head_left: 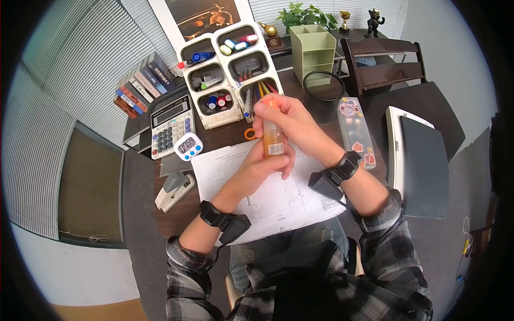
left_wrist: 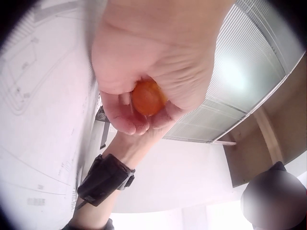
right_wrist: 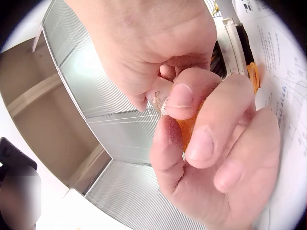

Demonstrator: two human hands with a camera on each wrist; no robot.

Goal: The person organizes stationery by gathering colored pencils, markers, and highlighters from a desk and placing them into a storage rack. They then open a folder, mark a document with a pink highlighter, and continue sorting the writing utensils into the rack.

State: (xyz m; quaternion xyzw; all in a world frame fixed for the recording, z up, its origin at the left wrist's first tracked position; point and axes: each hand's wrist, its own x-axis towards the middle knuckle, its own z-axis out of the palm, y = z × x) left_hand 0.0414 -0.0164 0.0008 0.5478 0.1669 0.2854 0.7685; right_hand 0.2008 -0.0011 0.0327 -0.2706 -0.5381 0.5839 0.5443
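Note:
A slim orange glue bottle (head_left: 275, 140) with a barcode label is held upright between both hands above the papers. My left hand (head_left: 252, 171) grips its lower body, fingers wrapped round it. At the top, my right hand (head_left: 293, 119) pinches the bottle's upper end and mostly hides it. From the left wrist, the round orange base of the bottle (left_wrist: 148, 98) shows between the curled fingers. In the right wrist view, the left hand's fingers (right_wrist: 220, 143) cover most of the body, with the right hand (right_wrist: 148, 43) above them.
Printed sheets (head_left: 241, 214) lie on the desk below. Behind stand a white organizer (head_left: 219, 120) of pens, a calculator (head_left: 171, 125), a timer (head_left: 188, 145) and a black mesh holder (head_left: 324, 101). A stapler (head_left: 176, 192) is left, a stickered clear case (head_left: 355, 134) right. Orange scissor-like loop (head_left: 249, 134) nearby.

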